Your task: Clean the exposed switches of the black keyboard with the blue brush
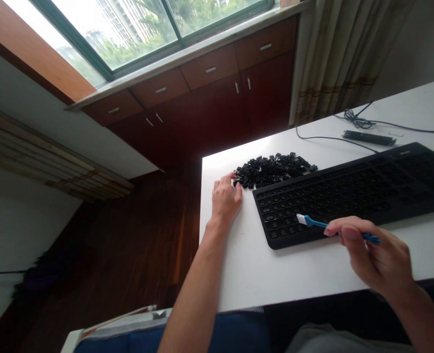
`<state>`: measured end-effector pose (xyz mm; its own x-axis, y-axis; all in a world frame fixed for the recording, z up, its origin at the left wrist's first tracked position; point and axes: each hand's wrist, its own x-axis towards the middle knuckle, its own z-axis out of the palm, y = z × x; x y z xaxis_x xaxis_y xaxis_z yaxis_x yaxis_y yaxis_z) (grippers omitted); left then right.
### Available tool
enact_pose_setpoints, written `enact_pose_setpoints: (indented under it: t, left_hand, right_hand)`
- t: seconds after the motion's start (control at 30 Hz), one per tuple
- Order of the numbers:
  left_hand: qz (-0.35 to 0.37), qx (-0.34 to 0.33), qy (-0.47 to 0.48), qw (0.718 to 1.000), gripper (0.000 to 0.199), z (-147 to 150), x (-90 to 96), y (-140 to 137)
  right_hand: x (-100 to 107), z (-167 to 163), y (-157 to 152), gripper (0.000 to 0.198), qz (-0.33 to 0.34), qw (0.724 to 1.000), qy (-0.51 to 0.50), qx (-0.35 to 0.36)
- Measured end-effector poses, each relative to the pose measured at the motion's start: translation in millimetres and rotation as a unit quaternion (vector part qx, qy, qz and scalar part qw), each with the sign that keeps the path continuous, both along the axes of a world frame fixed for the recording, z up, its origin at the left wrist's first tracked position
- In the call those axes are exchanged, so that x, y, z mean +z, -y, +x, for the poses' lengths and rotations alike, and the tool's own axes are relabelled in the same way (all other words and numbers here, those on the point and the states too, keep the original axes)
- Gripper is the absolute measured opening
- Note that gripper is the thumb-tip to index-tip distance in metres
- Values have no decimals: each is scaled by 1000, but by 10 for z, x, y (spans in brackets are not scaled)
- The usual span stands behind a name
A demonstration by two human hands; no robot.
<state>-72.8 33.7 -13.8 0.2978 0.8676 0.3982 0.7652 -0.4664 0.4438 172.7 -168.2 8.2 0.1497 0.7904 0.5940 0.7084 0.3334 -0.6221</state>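
Note:
My right hand is closed around the blue handle of a small brush. The brush's white bristles are over the left part of a black keyboard, whose keycaps are off; whether they touch it I cannot tell. At the left end of a heap of loose black keycaps rests my left hand, thumb and forefinger apart at the heap's edge. Its other fingers lie on the white table. I see nothing clearly gripped in it.
A dark strip-shaped piece lies behind the keyboard, near a bundled black cable and a small bent wire. The white table ends at the left above a dark wooden floor. Wooden cabinets stand under the window.

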Motion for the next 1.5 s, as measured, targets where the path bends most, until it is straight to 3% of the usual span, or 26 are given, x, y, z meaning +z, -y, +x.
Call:
enact_pose_setpoints:
  t: [0.1, 0.2, 0.37, 0.57, 0.7, 0.83, 1.13, 1.5]
  left_hand:
    - [-7, -15, 4, 1000, 32, -7, 0, 2]
    - [-7, -26, 5, 1000, 31, -13, 4, 3]
    - [5, -30, 12, 999, 26, -8, 14, -2]
    - [26, -19, 56, 998, 21, 9, 85, 16]
    - [14, -36, 175, 984, 24, 39, 150, 57]
    - [-28, -76, 245, 966, 31, 101, 167, 121]
    - [-84, -176, 269, 943, 34, 188, 138, 249]
    - [-78, -180, 252, 948, 28, 201, 163, 263]
  right_hand:
    - [-3, -40, 23, 13, -2, 993, -60, -106]
    - [5, -65, 32, 14, -9, 984, -101, -149]
    - [28, -72, 16, 15, -36, 989, -54, -133]
    - [13, -21, 29, 14, -24, 999, -35, -7]
    - [5, -51, 32, 15, -24, 990, -103, -88]
    - [24, -100, 17, 19, -59, 984, -97, -134]
    - [63, -109, 8, 29, -94, 966, -90, -223]
    - [62, -103, 9, 26, -111, 969, -84, -206]
